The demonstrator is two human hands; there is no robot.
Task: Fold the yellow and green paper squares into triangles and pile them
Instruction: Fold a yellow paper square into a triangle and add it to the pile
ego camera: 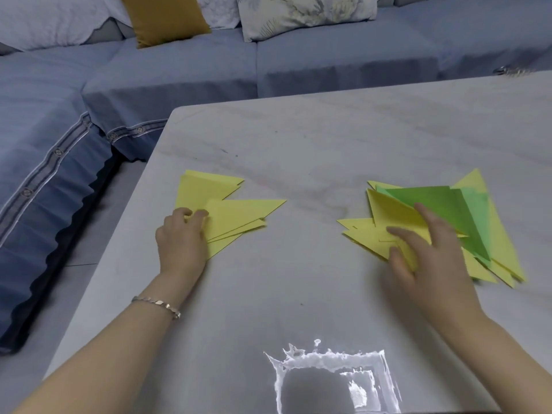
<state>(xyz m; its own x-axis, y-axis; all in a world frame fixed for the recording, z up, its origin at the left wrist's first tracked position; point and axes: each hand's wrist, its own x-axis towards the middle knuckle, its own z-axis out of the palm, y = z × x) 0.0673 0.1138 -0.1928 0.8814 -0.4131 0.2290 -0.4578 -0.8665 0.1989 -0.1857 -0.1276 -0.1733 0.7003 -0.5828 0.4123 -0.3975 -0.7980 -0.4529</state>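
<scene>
Surface: pale grey marbled table (pixel 298 138) fills the centre and lower frame, its rounded corner towards the upper left.
Background: blue-grey sofa (pixel 179 70) runs along the top and down the left side. It carries a mustard cushion (pixel 164 19) at upper left and a pale leaf-patterned cushion (pixel 307 13) at upper centre.
Left pile (pixel 233 213): yellow folded triangles only, loosely fanned at centre left on the table, with their sharp tips pointing right.
Right pile (pixel 501 243): at centre right, well apart from the left pile. It is a looser heap of yellow triangles with green triangles (pixel 442 207) lying on top near the middle.
Raised sheet: one yellow triangle (pixel 394 213) stands tilted up at the left of the right pile, leaning against the green ones.
Left hand (pixel 182 237): on the left corner of the left pile, palm down. Its fingers (pixel 198 215) are curled and bunched over the paper's edge, pinching it there.
Right hand (pixel 433 255): over the near left part of the right pile and blurred by motion. Its fingers (pixel 403 233) are spread and fairly straight, touching the yellow sheets, and one reaches up behind the raised triangle. Whether it grips that sheet cannot be told.
Wrist: silver bracelet (pixel 158 306) on the left forearm, lower left.
Glare: bright ragged reflection (pixel 328 363) on the table at bottom centre.
Far edge: small blurred object (pixel 507 70) at upper right, not identifiable.
</scene>
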